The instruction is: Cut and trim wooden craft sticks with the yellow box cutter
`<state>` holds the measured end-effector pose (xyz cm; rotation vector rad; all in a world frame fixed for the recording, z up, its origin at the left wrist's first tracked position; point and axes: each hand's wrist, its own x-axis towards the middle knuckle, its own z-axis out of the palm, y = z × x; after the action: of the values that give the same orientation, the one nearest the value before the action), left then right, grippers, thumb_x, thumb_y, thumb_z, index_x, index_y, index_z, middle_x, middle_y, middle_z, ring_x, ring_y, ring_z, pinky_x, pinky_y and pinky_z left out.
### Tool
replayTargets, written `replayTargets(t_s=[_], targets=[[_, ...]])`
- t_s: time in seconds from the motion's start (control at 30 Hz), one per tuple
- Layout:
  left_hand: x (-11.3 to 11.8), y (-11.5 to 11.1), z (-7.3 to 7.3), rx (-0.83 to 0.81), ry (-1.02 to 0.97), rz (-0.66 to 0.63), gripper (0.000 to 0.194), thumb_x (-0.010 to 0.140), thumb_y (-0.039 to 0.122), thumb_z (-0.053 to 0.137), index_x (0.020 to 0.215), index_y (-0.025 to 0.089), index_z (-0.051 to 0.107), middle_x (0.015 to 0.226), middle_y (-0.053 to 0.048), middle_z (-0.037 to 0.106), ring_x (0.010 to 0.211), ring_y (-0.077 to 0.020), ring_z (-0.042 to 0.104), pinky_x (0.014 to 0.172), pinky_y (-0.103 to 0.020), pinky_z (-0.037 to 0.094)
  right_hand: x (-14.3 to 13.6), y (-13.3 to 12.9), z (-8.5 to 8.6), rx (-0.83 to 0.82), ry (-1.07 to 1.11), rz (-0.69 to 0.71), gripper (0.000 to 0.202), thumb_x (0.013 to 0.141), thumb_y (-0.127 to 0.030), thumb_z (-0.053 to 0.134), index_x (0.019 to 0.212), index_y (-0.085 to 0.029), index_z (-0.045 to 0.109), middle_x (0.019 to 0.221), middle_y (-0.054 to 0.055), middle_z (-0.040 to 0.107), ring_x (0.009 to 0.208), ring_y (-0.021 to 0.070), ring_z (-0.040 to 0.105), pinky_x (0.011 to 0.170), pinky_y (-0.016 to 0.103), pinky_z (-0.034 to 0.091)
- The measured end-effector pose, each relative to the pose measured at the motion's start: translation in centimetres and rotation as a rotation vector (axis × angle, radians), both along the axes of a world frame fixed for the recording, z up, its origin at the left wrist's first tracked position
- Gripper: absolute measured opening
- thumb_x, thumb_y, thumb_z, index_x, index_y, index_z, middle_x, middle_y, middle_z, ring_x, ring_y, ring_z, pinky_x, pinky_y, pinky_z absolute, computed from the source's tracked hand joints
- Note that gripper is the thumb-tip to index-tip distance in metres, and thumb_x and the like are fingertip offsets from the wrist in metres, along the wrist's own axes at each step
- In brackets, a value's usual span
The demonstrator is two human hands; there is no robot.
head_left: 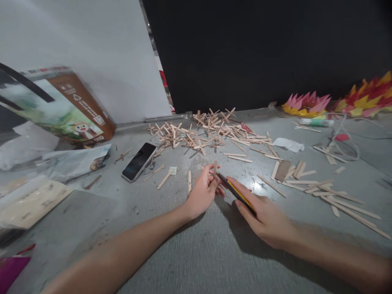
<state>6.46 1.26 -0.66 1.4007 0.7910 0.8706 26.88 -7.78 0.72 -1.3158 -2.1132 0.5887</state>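
Note:
Between the fingers of my left hand (202, 192) is a short wooden craft stick (215, 166), its tip pointing up. My right hand (266, 218) grips a black and yellow utility knife (239, 192). The knife's front end meets the stick near my left fingertips; the blade itself is too small to make out. Just left of my left hand a single loose stick (189, 181) lies on the grey surface (196, 253). Beyond both hands spreads a pile of craft sticks (174, 134), many joined in crossed, star-like shapes.
A phone (139, 162) lies left of the pile. Farther left stand a printed bag (82, 106) and plastic packets (33, 200). On the right are scattered sticks (352, 204), a glue stick (316, 122), a white cable (357, 149) and pink and yellow paper crowns (306, 105). A black panel (263, 53) rises behind.

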Motion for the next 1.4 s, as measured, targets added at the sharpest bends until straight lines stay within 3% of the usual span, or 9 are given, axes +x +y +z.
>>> replayTargets(t_s=[0.47,0.73,0.87,1.03,1.17,1.23,1.4], targets=[[0.0,0.1,0.0,-0.013,-0.003,0.011,0.063,0.099,0.07,0.064,0.132,0.019,0.048,0.071,0.001,0.068,0.061,-0.0181,0.07,0.064,-0.028,0.054,0.0,0.1,-0.1,-0.042,0.005,0.025,0.066,0.113,-0.028,0.04,0.176,-0.033,0.024,0.165,0.006,0.057,0.142,0.025,0.065,0.113,0.044,0.059],[-0.1,-0.1,0.4,-0.051,0.0,-0.008,0.058,0.098,0.069,0.065,0.125,0.02,0.05,0.071,0.001,0.069,0.062,-0.019,0.072,0.068,-0.031,0.056,-0.2,0.1,0.2,-0.076,0.012,0.015,0.068,0.11,-0.026,0.042,0.176,-0.03,0.024,0.149,0.01,0.072,0.127,0.0264,0.075,0.104,0.042,0.063],[-0.1,0.1,0.1,-0.077,-0.027,-0.009,0.056,0.098,0.068,0.065,0.124,0.021,0.05,0.072,0.002,0.069,0.062,-0.0198,0.074,0.067,-0.032,0.057,-0.2,0.1,0.2,-0.072,0.027,0.018,0.071,0.111,-0.025,0.041,0.178,-0.032,0.017,0.153,0.01,0.069,0.133,0.026,0.072,0.104,0.041,0.063],[-0.2,0.6,0.0,-0.128,-0.124,0.098,0.063,0.101,0.065,0.064,0.14,0.023,0.038,0.086,0.0,0.073,0.061,-0.0189,0.075,0.062,-0.031,0.059,0.2,0.2,-0.1,-0.078,0.081,0.033,0.066,0.113,-0.029,0.042,0.176,-0.035,0.024,0.168,0.008,0.052,0.151,0.0254,0.055,0.12,0.047,0.053],[-0.3,0.4,0.7,-0.117,-0.176,0.146,0.084,0.103,0.057,0.065,0.164,0.029,0.014,0.102,-0.006,0.076,0.066,-0.0194,0.078,0.065,-0.034,0.064,0.4,0.3,-0.1,-0.085,0.128,0.028,0.065,0.114,-0.032,0.043,0.176,-0.037,0.024,0.173,0.006,0.044,0.157,0.0251,0.046,0.126,0.053,0.045],[-0.3,0.2,1.1,-0.107,-0.156,0.132,0.091,0.104,0.055,0.065,0.169,0.03,0.007,0.097,-0.005,0.075,0.068,-0.0204,0.079,0.068,-0.035,0.066,0.4,0.3,-0.1,-0.096,0.132,0.021,0.065,0.114,-0.031,0.043,0.176,-0.037,0.025,0.173,0.006,0.045,0.157,0.0255,0.046,0.126,0.055,0.044],[-0.3,-0.1,1.1,-0.107,-0.111,0.043,0.088,0.103,0.057,0.065,0.171,0.026,0.018,0.078,0.002,0.069,0.067,-0.0207,0.078,0.07,-0.034,0.065,0.3,0.2,0.2,-0.113,0.103,0.003,0.064,0.114,-0.03,0.043,0.175,-0.04,0.027,0.17,0.005,0.05,0.154,0.0274,0.051,0.122,0.057,0.048]])
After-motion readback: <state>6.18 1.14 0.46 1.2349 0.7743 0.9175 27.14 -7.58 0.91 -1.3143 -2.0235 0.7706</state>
